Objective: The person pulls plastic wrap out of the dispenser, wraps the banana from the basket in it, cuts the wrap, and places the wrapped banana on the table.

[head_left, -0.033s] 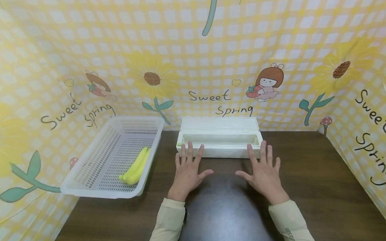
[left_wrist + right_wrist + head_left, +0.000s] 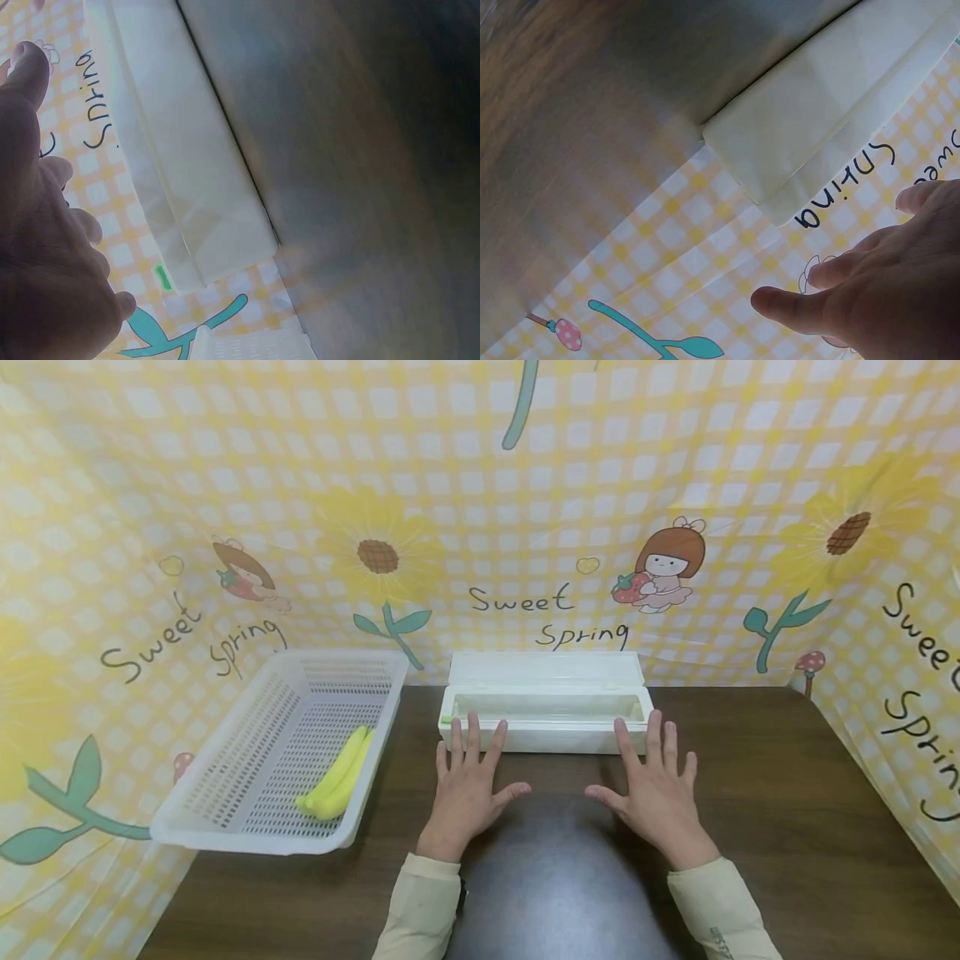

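Note:
Both hands lie flat, palms down, on the dark wooden table point(image 2: 787, 793). My left hand point(image 2: 468, 777) and right hand point(image 2: 652, 785) have their fingers spread and straight, fingertips close to the front wall of a long white plastic box point(image 2: 546, 714). The box stands open, its lid leaning back against the wall, and its inside looks empty. The left wrist view shows the box point(image 2: 195, 195) with a small green tab, beside my left hand point(image 2: 45, 225). The right wrist view shows the box's other end point(image 2: 817, 127) beyond my right hand point(image 2: 862, 292). Neither hand holds anything.
A white perforated basket point(image 2: 247, 777) sits tilted at the left, overhanging the table's edge, with yellow bananas point(image 2: 337, 772) inside. A yellow checked cloth with sunflowers point(image 2: 378, 556) and "Sweet Spring" lettering walls in the table on three sides.

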### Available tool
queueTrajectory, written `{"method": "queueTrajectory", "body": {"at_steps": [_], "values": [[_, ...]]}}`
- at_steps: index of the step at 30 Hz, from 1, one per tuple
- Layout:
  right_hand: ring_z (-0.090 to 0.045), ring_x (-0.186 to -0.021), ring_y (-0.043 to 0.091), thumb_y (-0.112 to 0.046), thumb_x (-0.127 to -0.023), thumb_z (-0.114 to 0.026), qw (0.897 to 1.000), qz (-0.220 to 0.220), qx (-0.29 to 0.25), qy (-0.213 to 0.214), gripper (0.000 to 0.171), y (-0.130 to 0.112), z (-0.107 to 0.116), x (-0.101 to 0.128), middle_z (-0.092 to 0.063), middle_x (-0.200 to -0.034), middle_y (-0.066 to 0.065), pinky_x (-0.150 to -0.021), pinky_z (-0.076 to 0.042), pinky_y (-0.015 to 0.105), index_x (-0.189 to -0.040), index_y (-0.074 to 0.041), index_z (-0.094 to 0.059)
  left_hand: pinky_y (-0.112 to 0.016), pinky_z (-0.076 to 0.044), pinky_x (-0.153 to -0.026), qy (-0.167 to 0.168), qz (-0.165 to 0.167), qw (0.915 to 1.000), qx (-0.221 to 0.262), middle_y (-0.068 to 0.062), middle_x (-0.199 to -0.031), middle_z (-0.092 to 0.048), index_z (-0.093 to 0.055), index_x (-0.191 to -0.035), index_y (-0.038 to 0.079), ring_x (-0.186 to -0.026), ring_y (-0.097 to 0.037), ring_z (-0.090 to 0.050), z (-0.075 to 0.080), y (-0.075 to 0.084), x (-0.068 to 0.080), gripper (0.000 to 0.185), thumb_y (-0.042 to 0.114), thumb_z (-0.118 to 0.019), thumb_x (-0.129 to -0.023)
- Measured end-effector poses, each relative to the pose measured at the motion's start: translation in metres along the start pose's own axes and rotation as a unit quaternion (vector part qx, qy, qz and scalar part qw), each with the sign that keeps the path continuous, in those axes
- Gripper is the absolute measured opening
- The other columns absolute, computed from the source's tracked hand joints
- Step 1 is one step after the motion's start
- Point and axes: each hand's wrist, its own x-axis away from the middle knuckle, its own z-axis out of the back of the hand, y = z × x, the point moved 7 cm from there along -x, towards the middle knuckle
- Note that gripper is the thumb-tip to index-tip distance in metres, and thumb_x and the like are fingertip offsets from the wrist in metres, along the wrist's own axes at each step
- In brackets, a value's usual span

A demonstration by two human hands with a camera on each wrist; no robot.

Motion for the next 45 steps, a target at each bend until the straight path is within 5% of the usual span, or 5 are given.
{"method": "queueTrajectory", "body": {"at_steps": [15, 22, 29, 39, 45], "values": [[0.011, -0.149, 0.046, -0.075, -0.083, -0.062, 1.000, 0.001, 0.003, 0.002, 0.109, 0.004, 0.000, 0.000, 0.017, -0.164, 0.023, -0.104, -0.008, 0.081, -0.164, -0.018, -0.013, -0.068, -0.008, -0.115, 0.016, -0.015, 0.9997, 0.011, -0.023, -0.166, -0.006, -0.017, -0.163, 0.024, -0.151, -0.045, 0.001, 0.006, -0.001, 0.001, 0.094, 0.060, -0.065, -0.091], [-0.016, -0.145, 0.053, -0.042, -0.097, -0.067, 1.000, 0.011, -0.022, -0.004, 0.075, 0.012, 0.013, -0.006, -0.021, -0.159, 0.033, -0.106, -0.017, 0.077, -0.155, -0.004, -0.037, -0.064, -0.021, -0.113, 0.051, -0.027, 0.9974, 0.044, -0.020, -0.157, -0.036, -0.045, -0.152, 0.011, -0.140, -0.042, -0.035, 0.028, -0.022, -0.018, 0.063, 0.025, -0.070, -0.097], [-0.038, -0.134, 0.052, -0.014, -0.095, -0.068, 0.995, 0.092, 0.012, 0.043, 0.045, 0.011, 0.034, -0.034, -0.055, -0.136, 0.031, -0.100, -0.035, 0.071, -0.135, 0.004, -0.057, -0.056, -0.031, -0.106, -0.008, -0.019, 0.9998, -0.002, -0.008, -0.136, -0.061, -0.064, -0.135, 0.013, -0.123, -0.035, -0.050, 0.044, -0.049, -0.058, 0.034, 0.017, -0.062, -0.101], [-0.048, -0.116, 0.044, 0.001, -0.095, -0.061, 0.989, 0.123, 0.062, -0.058, 0.018, 0.019, 0.027, -0.074, -0.069, -0.106, 0.014, -0.100, -0.033, 0.068, -0.108, -0.004, -0.072, -0.061, -0.029, -0.108, -0.119, -0.051, 0.9889, -0.072, -0.004, -0.121, -0.066, -0.074, -0.120, 0.017, -0.116, -0.032, -0.052, 0.036, -0.050, -0.083, 0.025, 0.011, -0.058, -0.102], [-0.056, -0.096, 0.039, -0.005, -0.095, -0.066, 0.987, 0.142, 0.036, -0.067, 0.010, 0.020, 0.031, -0.087, -0.072, -0.096, 0.007, -0.083, -0.045, 0.061, -0.096, -0.007, -0.076, -0.061, -0.025, -0.108, -0.144, -0.050, 0.9882, -0.014, -0.001, -0.116, -0.072, -0.077, -0.111, 0.014, -0.114, -0.031, -0.059, 0.039, -0.058, -0.091, 0.020, 0.009, -0.061, -0.100]]}}
